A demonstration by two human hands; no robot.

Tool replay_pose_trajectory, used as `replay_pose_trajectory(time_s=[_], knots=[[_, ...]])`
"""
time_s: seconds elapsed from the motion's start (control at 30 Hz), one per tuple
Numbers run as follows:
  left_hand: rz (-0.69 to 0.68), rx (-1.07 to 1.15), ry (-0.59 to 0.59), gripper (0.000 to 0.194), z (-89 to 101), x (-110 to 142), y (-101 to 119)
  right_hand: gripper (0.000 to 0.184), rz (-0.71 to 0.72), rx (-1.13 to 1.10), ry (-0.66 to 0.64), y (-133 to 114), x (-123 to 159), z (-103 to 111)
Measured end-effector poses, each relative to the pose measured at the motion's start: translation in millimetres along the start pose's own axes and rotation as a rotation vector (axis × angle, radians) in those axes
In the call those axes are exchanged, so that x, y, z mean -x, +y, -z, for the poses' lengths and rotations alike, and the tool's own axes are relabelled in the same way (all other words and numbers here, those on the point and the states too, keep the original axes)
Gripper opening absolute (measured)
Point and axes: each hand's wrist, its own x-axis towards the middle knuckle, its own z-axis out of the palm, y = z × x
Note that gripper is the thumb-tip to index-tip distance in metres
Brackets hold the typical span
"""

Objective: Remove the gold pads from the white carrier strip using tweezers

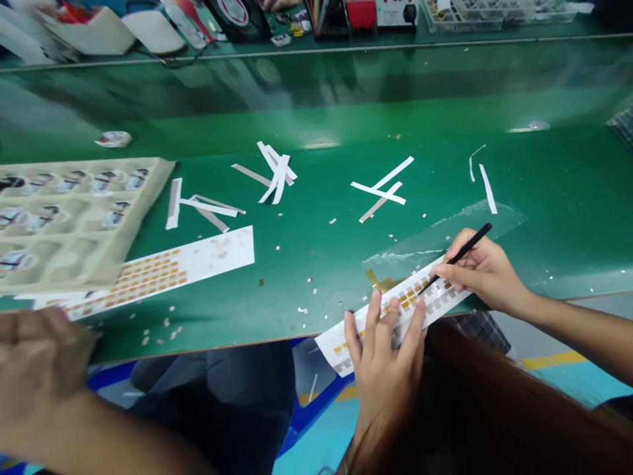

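My left hand (42, 369) is at the lower left, blurred by motion, just below the front corner of a beige moulded tray (148, 194). Whether it grips the tray is hidden by the blur. The tray's pockets hold round printed pieces. Beyond my hand lies a white backing strip (212, 254) dotted with amber squares. My right hand is out of view. At the right, a co-worker's hand (386, 369) pins a similar strip (415, 310), while the co-worker's other hand (484, 270) holds black tweezers (459, 254) to it.
White and grey paper offcuts (277, 171) and small scraps lie on the green bench mat (316, 138). A clear plastic film (475, 227) lies under the co-worker's hands. A far shelf holds boxes and trays (462, 13). Long dark hair fills the lower right.
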Motion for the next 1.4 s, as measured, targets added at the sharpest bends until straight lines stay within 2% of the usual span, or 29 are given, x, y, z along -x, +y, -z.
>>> replay_pose_trajectory(time_s=[0.3, 0.6, 0.77, 1.4], knots=[[0.016, 0.022, 0.024, 0.030, -2.3, 0.1, 0.8, 0.034, 0.017, -0.039, -0.006, -1.0, -0.3, -0.9], [0.008, 0.022, 0.001, 0.033, -1.6, 3.0, -0.1, 0.039, -0.042, -0.042, 0.003, -2.9, -0.3, -0.2], [-0.028, -0.018, -0.048, 0.033, -0.4, 0.2, -1.2, 0.039, -0.023, -0.031, -0.027, -2.3, -1.9, 0.1], [-0.031, -0.025, -0.054, 0.033, -0.3, 0.7, -1.7, 0.035, -0.007, -0.057, -0.034, -1.2, -2.3, 0.4]])
